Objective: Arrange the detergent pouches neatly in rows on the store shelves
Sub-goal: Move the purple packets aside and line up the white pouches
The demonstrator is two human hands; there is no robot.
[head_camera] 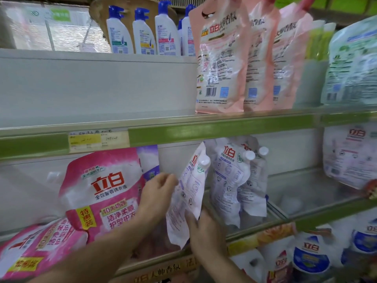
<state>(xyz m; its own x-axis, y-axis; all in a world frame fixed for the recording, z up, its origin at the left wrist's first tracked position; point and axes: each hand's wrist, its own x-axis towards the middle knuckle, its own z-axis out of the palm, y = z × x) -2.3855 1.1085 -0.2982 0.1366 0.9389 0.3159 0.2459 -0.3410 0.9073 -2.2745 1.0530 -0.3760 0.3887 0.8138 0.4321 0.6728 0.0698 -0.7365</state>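
Two hands [161,193] hold one lilac pouch [188,193].

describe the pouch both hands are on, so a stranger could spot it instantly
On the middle shelf with the green edge strip, look between the big pink detergent bag and the upright white-lilac spouted pouches. It is the white-lilac pouch with a white cap, alone leaning, held by the left hand and right hand.

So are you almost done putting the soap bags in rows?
Partly. Three peach pouches stand in a row on the upper shelf. Both the left hand and right hand hold a white-lilac pouch, tilted. Left: joining it to its neighbours and straightening the leaning pink pouches.
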